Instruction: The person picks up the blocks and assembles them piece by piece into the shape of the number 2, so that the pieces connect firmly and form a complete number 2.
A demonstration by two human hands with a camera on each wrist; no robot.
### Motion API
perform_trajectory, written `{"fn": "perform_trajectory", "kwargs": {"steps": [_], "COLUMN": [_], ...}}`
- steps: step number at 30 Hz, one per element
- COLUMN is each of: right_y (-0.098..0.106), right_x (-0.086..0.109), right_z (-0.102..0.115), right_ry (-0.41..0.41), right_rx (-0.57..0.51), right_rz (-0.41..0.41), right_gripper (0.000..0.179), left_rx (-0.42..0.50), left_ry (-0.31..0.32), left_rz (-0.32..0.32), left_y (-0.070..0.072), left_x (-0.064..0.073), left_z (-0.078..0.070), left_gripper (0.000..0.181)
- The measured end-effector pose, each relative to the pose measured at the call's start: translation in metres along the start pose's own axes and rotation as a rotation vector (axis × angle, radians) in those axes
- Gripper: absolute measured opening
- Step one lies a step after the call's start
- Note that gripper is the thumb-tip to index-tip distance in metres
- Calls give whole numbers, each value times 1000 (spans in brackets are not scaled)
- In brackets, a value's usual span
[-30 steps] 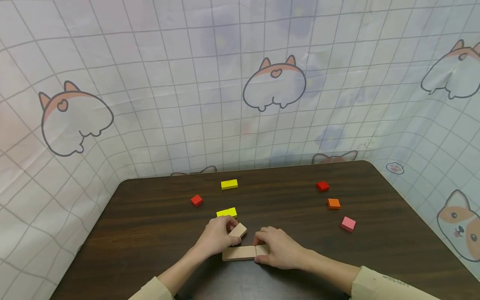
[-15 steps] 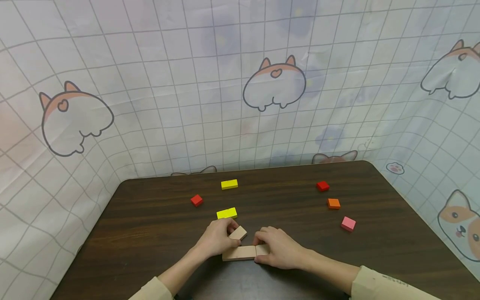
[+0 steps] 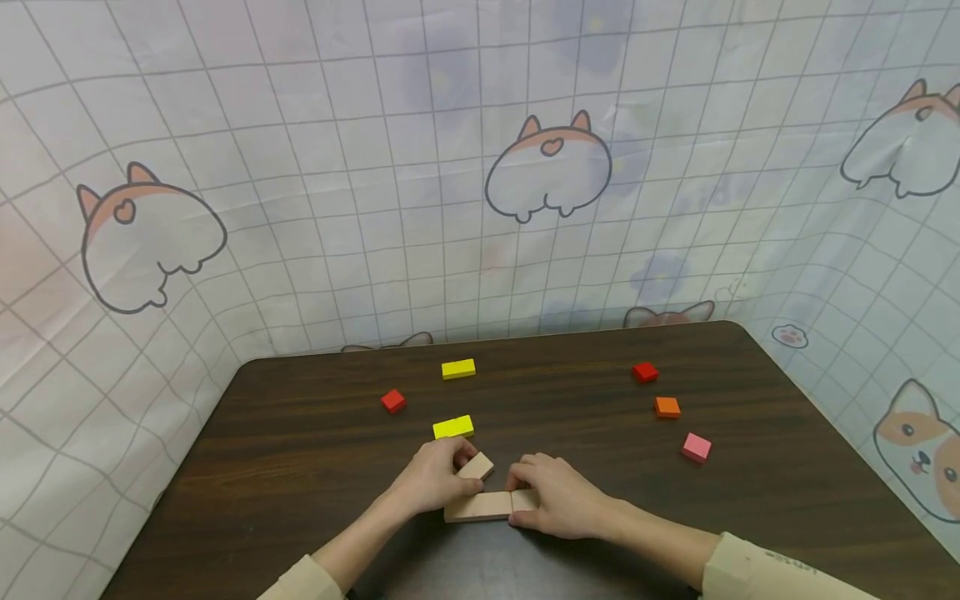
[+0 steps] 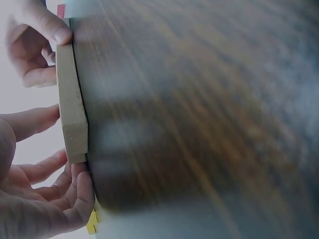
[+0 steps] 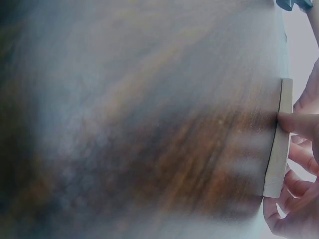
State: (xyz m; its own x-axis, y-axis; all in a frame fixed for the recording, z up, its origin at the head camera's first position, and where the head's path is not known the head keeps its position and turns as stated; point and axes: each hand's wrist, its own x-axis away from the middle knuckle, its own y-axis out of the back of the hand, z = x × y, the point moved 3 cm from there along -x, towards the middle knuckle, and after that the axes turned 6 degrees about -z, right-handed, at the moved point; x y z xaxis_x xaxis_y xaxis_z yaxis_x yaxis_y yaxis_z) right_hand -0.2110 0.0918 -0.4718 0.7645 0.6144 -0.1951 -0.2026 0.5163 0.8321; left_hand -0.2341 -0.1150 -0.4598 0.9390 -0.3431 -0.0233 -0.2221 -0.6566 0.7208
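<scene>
Two plain wooden blocks lie end to end near the table's front, a left block [image 3: 483, 507] and a right block [image 3: 525, 500]. Behind them an angled wooden block [image 3: 478, 467] sits between the thumb and fingers of my left hand [image 3: 427, 477]. My right hand [image 3: 564, 497] grips the right block, thumb on its near side and fingers on the far side, hiding its right end. In the left wrist view the row's wooden side [image 4: 72, 94] runs between both hands. The right wrist view shows the right thumb against the wooden edge [image 5: 279, 159].
Just beyond the left hand lies a yellow block [image 3: 453, 427], with another yellow block [image 3: 458, 369] farther back. A red block [image 3: 393, 401] is at left. Toward the right are a red block [image 3: 645, 372], an orange block [image 3: 667, 407] and a pink block [image 3: 697, 447]. A patterned curtain [image 3: 420, 208] surrounds the table.
The angled block and the left fingers have dipped very slightly toward the row since a second ago. The right hand and the other blocks stay where they were.
</scene>
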Motion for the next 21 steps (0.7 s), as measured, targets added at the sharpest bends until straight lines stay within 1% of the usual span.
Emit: {"fn": "perform_trajectory", "kwargs": {"steps": [5,7,10,15,17,21], "right_y": [0,0,1,2,2,2], "right_x": [0,0,0,0,0,-1], "right_z": [0,1,2,3,3,3], "right_ry": [-1,-2,-5,-6,-6,-7], "right_rx": [4,3,-1,-9,-7,0], "right_rz": [2,2,1,7,10,12], "right_gripper": [22,22,22,22,22,22], "left_rx": [21,12,-28,-131,-155,-174], "left_ry": [-26,-52,-99,-180,-197,-215], "left_rz": [27,36,52,70,73,84], "left_y": [3,4,7,9,9,11], "left_x": [3,5,10,19,22,28], "left_z": [0,1,1,1,1,1], "left_gripper": [39,39,41,43,42,43]}}
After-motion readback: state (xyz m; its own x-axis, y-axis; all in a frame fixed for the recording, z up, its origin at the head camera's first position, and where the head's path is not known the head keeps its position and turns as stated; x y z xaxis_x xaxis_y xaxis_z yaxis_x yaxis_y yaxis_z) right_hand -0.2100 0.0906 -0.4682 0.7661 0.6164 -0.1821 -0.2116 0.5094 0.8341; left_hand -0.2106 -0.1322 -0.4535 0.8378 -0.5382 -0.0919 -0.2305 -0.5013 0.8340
